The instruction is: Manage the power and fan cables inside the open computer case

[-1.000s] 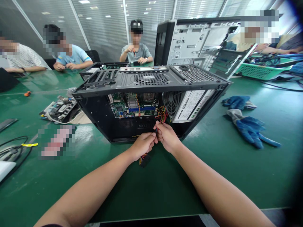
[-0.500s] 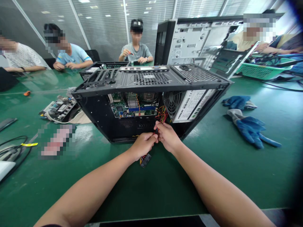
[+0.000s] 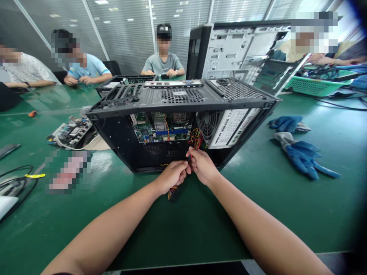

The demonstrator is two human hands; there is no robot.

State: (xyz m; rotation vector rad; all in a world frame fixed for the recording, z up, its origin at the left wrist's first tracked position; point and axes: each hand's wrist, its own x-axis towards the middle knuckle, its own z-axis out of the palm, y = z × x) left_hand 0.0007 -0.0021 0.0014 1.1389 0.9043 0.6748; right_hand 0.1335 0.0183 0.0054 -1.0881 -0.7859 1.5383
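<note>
A black computer case (image 3: 183,105) lies on the green table with its side open toward me. Inside show a green motherboard (image 3: 160,128) and a power supply (image 3: 232,128) with a fan grille. Coloured power cables (image 3: 196,138) run from beside the power supply down to my hands. My left hand (image 3: 173,176) is closed on the cable bundle, and a black connector (image 3: 173,194) on coloured wires hangs below it. Touching it, my right hand (image 3: 200,164) pinches the same cables just in front of the case opening. The fingers cover the gripped stretch of cable.
Blue work gloves (image 3: 301,152) lie to the right. On the left are a loose circuit board (image 3: 73,131) and black cables (image 3: 17,179). Behind stands another open case (image 3: 229,49), with a green basket (image 3: 312,87) of cables beside it. Several people sit across the table (image 3: 286,214).
My left hand has turned slightly, and the hanging connector has swung a little left and shows less clearly. A person across the table has lowered a hand.
</note>
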